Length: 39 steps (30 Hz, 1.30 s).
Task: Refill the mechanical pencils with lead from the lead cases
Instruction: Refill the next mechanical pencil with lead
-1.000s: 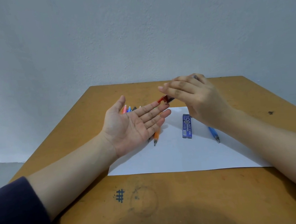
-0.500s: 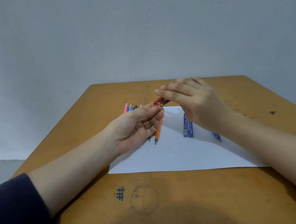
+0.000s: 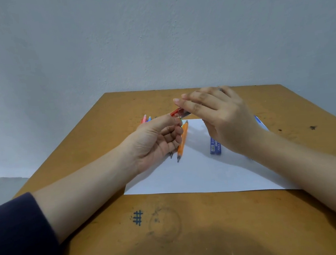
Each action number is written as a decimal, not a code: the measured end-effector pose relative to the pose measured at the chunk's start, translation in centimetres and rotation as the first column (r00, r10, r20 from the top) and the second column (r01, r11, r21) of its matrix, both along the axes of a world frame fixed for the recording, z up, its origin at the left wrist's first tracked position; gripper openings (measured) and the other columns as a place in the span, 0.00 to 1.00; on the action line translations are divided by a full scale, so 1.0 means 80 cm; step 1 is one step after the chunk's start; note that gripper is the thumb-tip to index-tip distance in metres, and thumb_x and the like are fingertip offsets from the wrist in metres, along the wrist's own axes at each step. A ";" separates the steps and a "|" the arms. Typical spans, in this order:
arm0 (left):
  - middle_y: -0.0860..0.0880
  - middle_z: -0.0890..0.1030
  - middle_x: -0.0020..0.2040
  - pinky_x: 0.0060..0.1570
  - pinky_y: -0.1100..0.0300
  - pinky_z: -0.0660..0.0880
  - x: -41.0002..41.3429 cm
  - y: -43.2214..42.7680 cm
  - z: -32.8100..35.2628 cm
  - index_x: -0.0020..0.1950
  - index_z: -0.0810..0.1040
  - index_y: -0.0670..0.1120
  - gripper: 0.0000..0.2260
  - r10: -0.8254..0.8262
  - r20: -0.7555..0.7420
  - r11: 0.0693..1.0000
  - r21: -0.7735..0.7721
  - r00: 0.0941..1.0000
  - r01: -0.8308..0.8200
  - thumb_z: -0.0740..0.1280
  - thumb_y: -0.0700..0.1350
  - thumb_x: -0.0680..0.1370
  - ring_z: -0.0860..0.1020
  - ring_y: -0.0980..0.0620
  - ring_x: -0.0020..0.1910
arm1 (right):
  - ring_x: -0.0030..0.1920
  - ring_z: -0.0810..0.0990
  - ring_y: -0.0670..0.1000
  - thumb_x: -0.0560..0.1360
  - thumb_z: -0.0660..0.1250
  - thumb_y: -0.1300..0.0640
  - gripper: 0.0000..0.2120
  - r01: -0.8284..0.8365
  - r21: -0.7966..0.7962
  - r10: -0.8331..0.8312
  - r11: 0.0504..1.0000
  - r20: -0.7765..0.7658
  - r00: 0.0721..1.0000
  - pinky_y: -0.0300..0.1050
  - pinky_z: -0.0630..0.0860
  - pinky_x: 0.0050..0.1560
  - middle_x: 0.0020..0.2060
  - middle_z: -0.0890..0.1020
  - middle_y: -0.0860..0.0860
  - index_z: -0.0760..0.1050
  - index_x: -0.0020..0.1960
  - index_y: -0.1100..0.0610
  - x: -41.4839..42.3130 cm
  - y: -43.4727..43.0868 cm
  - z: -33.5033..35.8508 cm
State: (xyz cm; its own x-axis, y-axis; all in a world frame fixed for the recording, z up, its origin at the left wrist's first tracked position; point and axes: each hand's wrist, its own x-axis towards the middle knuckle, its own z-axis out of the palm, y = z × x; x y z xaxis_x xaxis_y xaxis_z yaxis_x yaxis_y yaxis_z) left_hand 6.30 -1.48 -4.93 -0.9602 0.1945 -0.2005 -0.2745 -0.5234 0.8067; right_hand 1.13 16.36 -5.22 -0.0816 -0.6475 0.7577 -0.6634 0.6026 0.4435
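**Red lead case held up between two hands**

The red lead case (image 3: 177, 112) is up in the air, above the far edge of the white paper (image 3: 198, 172). The right hand (image 3: 224, 121) holds it from above. Its fingers reach out long over the case, and only the red end sticks out on the left. The left hand (image 3: 154, 143) is palm up with its fingers curled. Its fingertips are right at the end of the case. I cannot tell if they pinch anything.

Just beside the left hand, an orange mechanical pencil (image 3: 183, 141) lies on the paper with its tip toward the person. A grey pencil tip (image 3: 171, 154) peeks out from under the left hand. A blue lead case (image 3: 214, 147) lies on the paper, partly hidden by the right hand. A bit of a blue pencil (image 3: 260, 123) shows behind the right wrist.

The tops of a pink pencil (image 3: 144, 119) and a light blue pencil (image 3: 149, 119) show past the left hand.

The paper lies on a brown tabletop (image 3: 194, 228). A blue hash mark (image 3: 137, 217) is drawn near the front edge. Both arms wear dark sleeves (image 3: 17, 236).
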 end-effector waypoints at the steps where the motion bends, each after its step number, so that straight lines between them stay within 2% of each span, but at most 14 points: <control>1: 0.44 0.76 0.37 0.46 0.62 0.73 0.001 0.001 0.001 0.44 0.78 0.38 0.09 0.008 -0.007 1.000 -0.009 1.000 -0.008 0.69 0.36 0.64 0.75 0.54 0.35 | 0.51 0.82 0.55 0.75 0.62 0.71 0.20 0.003 -0.001 -0.003 1.000 -0.005 1.000 0.48 0.74 0.43 0.53 0.83 0.53 0.77 0.63 0.57 0.000 0.000 0.000; 3: 0.44 0.76 0.36 0.47 0.62 0.72 0.001 0.003 0.001 0.38 0.82 0.39 0.04 0.025 -0.019 0.999 -0.023 1.000 -0.025 0.68 0.34 0.68 0.74 0.54 0.34 | 0.50 0.82 0.55 0.74 0.63 0.71 0.21 0.003 0.001 -0.003 1.000 -0.007 1.000 0.48 0.75 0.42 0.53 0.83 0.53 0.77 0.63 0.57 0.001 -0.001 -0.001; 5: 0.45 0.76 0.36 0.47 0.62 0.72 0.000 0.002 -0.001 0.34 0.84 0.40 0.10 0.038 -0.035 0.999 -0.035 0.999 -0.039 0.65 0.33 0.72 0.74 0.54 0.34 | 0.50 0.81 0.55 0.74 0.62 0.71 0.21 0.007 0.002 -0.007 1.000 -0.010 1.000 0.48 0.74 0.42 0.53 0.83 0.53 0.77 0.63 0.57 0.001 -0.002 -0.001; 8: 0.45 0.77 0.36 0.46 0.62 0.73 0.000 0.002 -0.001 0.44 0.80 0.38 0.06 0.059 -0.051 0.998 -0.010 0.997 -0.059 0.64 0.32 0.74 0.75 0.55 0.33 | 0.50 0.81 0.55 0.75 0.61 0.72 0.21 0.024 -0.002 -0.024 1.000 -0.018 1.000 0.47 0.72 0.43 0.53 0.83 0.53 0.78 0.63 0.56 -0.001 0.000 -0.001; 11: 0.45 0.78 0.35 0.44 0.64 0.76 -0.001 0.002 -0.001 0.47 0.78 0.38 0.05 0.075 -0.043 0.997 0.007 0.996 -0.075 0.64 0.32 0.74 0.76 0.55 0.33 | 0.50 0.82 0.55 0.75 0.60 0.71 0.20 0.031 -0.006 -0.031 1.000 -0.010 0.999 0.48 0.72 0.43 0.53 0.83 0.53 0.78 0.62 0.57 -0.002 0.002 0.000; 13: 0.44 0.78 0.37 0.49 0.62 0.75 -0.001 0.002 -0.002 0.48 0.78 0.38 0.06 0.067 -0.040 0.998 0.002 0.997 -0.067 0.66 0.33 0.73 0.76 0.54 0.36 | 0.50 0.82 0.55 0.75 0.61 0.71 0.20 0.030 -0.010 -0.031 0.999 -0.011 0.999 0.48 0.73 0.43 0.53 0.83 0.53 0.78 0.62 0.57 -0.001 0.002 0.001; 17: 0.44 0.80 0.40 0.57 0.59 0.72 0.000 0.001 -0.002 0.50 0.79 0.38 0.15 0.034 -0.043 0.999 -0.007 0.998 -0.034 0.71 0.38 0.64 0.78 0.52 0.41 | 0.50 0.81 0.55 0.75 0.60 0.71 0.20 0.029 -0.010 -0.029 1.000 -0.012 0.999 0.48 0.72 0.43 0.53 0.83 0.53 0.78 0.62 0.57 0.000 0.001 0.000; 20: 0.44 0.81 0.39 0.54 0.60 0.73 0.000 0.001 -0.003 0.52 0.79 0.37 0.16 0.039 -0.047 0.999 -0.003 0.998 -0.039 0.71 0.38 0.65 0.79 0.53 0.39 | 0.50 0.81 0.55 0.76 0.60 0.71 0.20 0.027 -0.009 -0.027 1.000 -0.004 1.000 0.48 0.72 0.43 0.54 0.83 0.53 0.78 0.62 0.57 0.000 0.001 0.000; 28: 0.44 0.81 0.38 0.54 0.59 0.73 0.002 0.000 -0.003 0.49 0.79 0.38 0.12 0.039 -0.067 0.999 -0.015 0.997 -0.040 0.70 0.37 0.66 0.78 0.53 0.38 | 0.50 0.81 0.54 0.74 0.61 0.72 0.21 0.025 -0.008 -0.025 1.000 -0.023 0.999 0.47 0.70 0.43 0.53 0.83 0.52 0.78 0.63 0.56 -0.002 0.000 -0.002; 33: 0.46 0.80 0.37 0.49 0.61 0.73 0.003 0.001 -0.003 0.48 0.80 0.40 0.11 0.045 -0.103 0.998 -0.047 0.994 -0.050 0.70 0.37 0.66 0.78 0.54 0.36 | 0.50 0.81 0.54 0.74 0.62 0.72 0.21 0.021 -0.006 -0.021 1.000 -0.034 0.999 0.47 0.70 0.43 0.53 0.83 0.53 0.78 0.62 0.56 -0.002 0.000 -0.002; 39: 0.47 0.80 0.35 0.45 0.63 0.75 0.002 -0.001 -0.003 0.50 0.80 0.40 0.08 0.063 -0.133 0.996 -0.057 0.989 -0.071 0.68 0.35 0.72 0.77 0.55 0.34 | 0.50 0.81 0.55 0.75 0.62 0.71 0.20 0.016 -0.005 -0.016 1.000 -0.029 0.999 0.47 0.72 0.43 0.53 0.83 0.53 0.78 0.63 0.57 -0.001 -0.001 -0.002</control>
